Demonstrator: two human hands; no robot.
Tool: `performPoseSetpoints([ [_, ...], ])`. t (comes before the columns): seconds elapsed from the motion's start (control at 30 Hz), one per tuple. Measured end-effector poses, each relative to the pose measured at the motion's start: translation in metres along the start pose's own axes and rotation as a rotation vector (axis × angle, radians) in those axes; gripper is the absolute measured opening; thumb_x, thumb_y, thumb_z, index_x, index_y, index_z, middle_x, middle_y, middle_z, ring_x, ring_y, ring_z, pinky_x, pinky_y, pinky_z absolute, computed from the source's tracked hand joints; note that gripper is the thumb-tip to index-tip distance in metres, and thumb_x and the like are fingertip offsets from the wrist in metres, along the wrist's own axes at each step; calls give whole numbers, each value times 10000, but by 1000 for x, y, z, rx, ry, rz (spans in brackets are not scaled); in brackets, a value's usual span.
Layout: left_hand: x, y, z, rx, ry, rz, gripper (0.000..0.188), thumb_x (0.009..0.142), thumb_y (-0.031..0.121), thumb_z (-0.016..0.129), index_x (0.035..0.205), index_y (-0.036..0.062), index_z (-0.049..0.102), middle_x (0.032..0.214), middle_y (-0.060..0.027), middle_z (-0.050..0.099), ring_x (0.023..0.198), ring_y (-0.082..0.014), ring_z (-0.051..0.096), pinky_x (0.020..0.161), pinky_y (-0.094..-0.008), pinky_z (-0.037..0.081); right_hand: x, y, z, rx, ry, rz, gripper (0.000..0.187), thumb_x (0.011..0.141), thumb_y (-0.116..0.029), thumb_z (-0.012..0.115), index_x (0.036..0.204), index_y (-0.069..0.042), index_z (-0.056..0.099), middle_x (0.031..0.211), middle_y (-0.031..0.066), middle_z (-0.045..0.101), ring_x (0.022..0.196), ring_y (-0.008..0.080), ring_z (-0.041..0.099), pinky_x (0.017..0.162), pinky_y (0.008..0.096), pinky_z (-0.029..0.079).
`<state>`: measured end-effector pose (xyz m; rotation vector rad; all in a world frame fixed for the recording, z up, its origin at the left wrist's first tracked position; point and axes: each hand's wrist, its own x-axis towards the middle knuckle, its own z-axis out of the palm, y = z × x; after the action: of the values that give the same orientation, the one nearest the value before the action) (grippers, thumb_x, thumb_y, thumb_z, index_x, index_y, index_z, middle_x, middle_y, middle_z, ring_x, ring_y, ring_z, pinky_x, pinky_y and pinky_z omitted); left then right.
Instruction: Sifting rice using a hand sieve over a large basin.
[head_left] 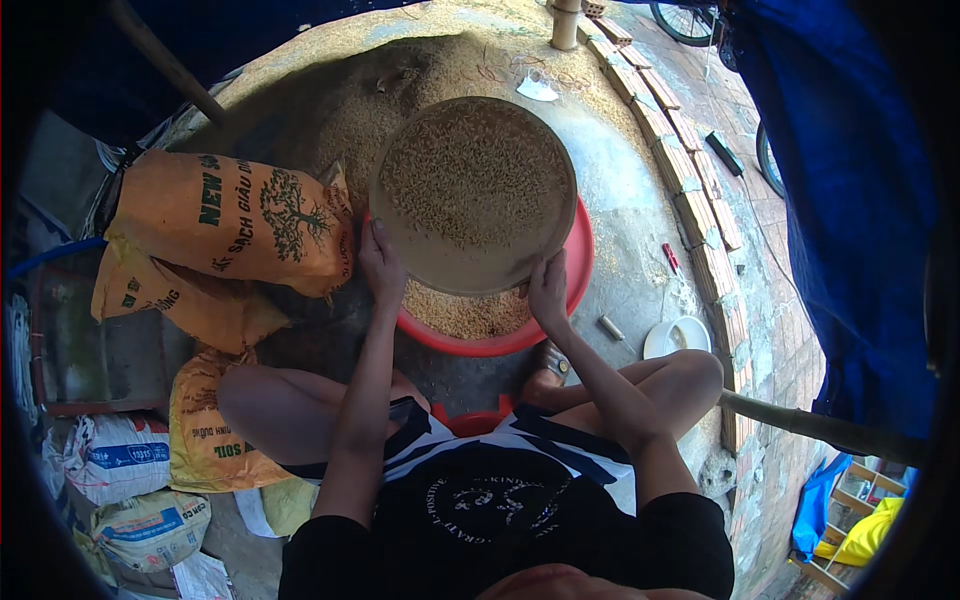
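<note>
A round, shallow sieve (445,265) is held over a red basin (584,262) in front of me. My left hand (384,266) grips the sieve's near left rim, and my right hand (547,294) grips its near right rim. Small, pale brown, grain-like pieces (475,175) cover most of the mesh, leaving a barer strip on my side. Under the sieve, the basin holds a layer of yellowish loose material (465,314). The sieve hides the far part of the basin. My fingers under the rim are mostly hidden.
Orange printed sacks (235,215) lie close on the left, with white sacks (120,455) below them. Beyond the sieve spreads a heap of loose husk-like material (340,90). On the right are a white bowl (677,338), a red tool (670,258) and a brick border (700,215).
</note>
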<state>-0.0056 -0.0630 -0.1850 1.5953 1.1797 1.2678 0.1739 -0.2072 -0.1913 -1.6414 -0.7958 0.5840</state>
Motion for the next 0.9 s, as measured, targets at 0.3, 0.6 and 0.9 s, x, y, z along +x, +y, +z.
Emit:
performPoseSetpoints([
  [0.3,-30,-80,13,382,-111,-243,350,831,263,346,762,-58,467,634,-204,483,592,-310,492,550,-355,351,-3,61,0,-218,-181,516,187,812,-151,342,805,36,336,627,173,507,497,273,542,451,348,426],
  [0.6,1,1,6,-52,31,7,293,833,242,365,789,-33,452,589,-103,428,521,-200,372,511,-310,325,6,8,1,-66,11,-28,171,809,-141,356,871,3,287,611,176,496,479,269,529,441,352,410],
  [0.9,-31,-75,14,489,-165,-281,267,822,198,361,885,-33,480,735,-185,532,692,-286,537,611,-361,389,-4,59,2,-204,-129,533,177,828,-165,350,846,11,334,607,112,458,397,181,467,352,300,386],
])
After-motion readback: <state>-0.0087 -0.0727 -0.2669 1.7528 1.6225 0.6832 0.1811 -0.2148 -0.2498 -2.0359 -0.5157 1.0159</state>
